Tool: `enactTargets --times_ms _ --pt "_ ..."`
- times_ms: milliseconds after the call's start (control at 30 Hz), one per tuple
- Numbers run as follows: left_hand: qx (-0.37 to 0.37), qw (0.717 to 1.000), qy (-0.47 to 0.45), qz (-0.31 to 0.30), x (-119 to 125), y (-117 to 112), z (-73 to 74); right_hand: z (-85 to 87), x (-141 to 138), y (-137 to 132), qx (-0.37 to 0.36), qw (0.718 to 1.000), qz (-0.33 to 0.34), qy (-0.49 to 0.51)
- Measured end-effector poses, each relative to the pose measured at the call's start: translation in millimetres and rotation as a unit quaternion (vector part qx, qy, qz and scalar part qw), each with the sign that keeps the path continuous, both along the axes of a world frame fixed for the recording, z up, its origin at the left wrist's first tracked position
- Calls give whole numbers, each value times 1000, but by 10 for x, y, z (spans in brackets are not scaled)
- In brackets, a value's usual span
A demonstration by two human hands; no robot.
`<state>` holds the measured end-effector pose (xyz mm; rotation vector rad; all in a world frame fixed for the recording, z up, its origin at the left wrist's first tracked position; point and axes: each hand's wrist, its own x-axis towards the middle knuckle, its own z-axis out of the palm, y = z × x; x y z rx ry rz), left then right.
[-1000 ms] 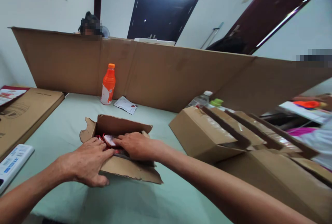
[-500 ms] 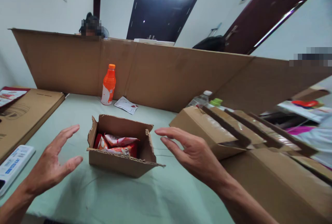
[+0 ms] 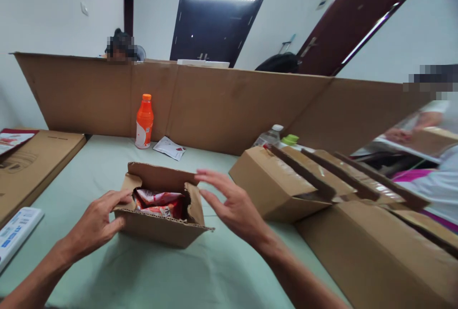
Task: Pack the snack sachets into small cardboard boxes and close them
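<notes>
A small brown cardboard box (image 3: 157, 231) stands open-topped on the table, with red and white snack packets (image 3: 162, 208) inside. My left hand (image 3: 98, 216) touches the box's left side flap, which leans inward under the fingers; the thumb is apart from them at the front corner. On the other side, my right hand (image 3: 232, 204) has its fingers stretched and spread beside the right flap, the fingertips close to the back right corner. Whether those fingertips touch the cardboard I cannot tell; they are slightly blurred. The right flap also tilts a little inward.
Behind the box are an orange bottle (image 3: 144, 122) and a white sachet (image 3: 170, 148). Several cardboard boxes (image 3: 275, 180) crowd the right. A flat carton (image 3: 43, 161) and a white device (image 3: 19, 232) lie left. A cardboard partition (image 3: 214, 103) runs behind; people sit beyond it.
My left hand has moved right onto the left flap, which has folded inward. My right hand has come nearer the right flap, which leans in more. The view has shifted slightly.
</notes>
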<state>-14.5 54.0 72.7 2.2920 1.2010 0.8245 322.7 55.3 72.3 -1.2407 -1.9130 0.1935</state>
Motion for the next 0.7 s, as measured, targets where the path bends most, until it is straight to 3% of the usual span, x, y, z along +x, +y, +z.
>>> enactTargets --times_ms 100,200,267,467,600,700 --pt "24 998 -20 46 91 0 -52 75 -16 143 -21 998 -34 51" --pt "56 993 -39 99 176 3 -91 26 -59 88 -94 995 38 23" --pt "46 992 -38 113 218 18 -121 -94 -74 -46 -83 994 70 -12" --pt "2 995 -10 101 305 158 -254 -464 -23 -346 -2 989 94 -112" --pt "19 996 55 72 321 228 -282 -573 25 -261 32 989 42 -140" --pt "37 993 89 63 308 226 -280 -609 65 -148 24 987 69 -145"
